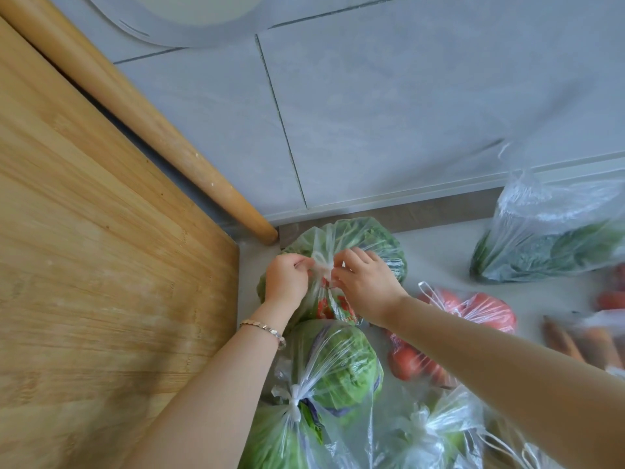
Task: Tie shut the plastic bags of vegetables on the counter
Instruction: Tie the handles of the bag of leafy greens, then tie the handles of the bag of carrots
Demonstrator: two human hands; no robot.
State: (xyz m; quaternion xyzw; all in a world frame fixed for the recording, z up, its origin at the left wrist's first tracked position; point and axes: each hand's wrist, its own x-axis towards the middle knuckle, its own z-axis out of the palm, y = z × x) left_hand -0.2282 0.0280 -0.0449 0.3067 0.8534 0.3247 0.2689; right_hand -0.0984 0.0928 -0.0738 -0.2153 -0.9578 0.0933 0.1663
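A clear plastic bag of leafy greens (pixel 372 238) sits in the counter's back corner. My left hand (pixel 285 277) and my right hand (pixel 363 282) each pinch one of its white handles, which meet in a knot between my fingers. In front of it lies a knotted bag with a green cabbage (pixel 338 363). Two more bags of greens, one at the left (pixel 277 441) and one at the right (pixel 426 434), lie at the bottom edge. A bag of tomatoes (pixel 487 309) rests to the right, its handles loose.
A wooden cutting board (pixel 101 265) and a rolling pin (pixel 152 130) lean at the left. A bag of dark greens (pixel 554 245) stands at the back right. Carrots (pixel 575 340) in plastic lie at the right edge. Grey tiled wall (pixel 406 113) behind.
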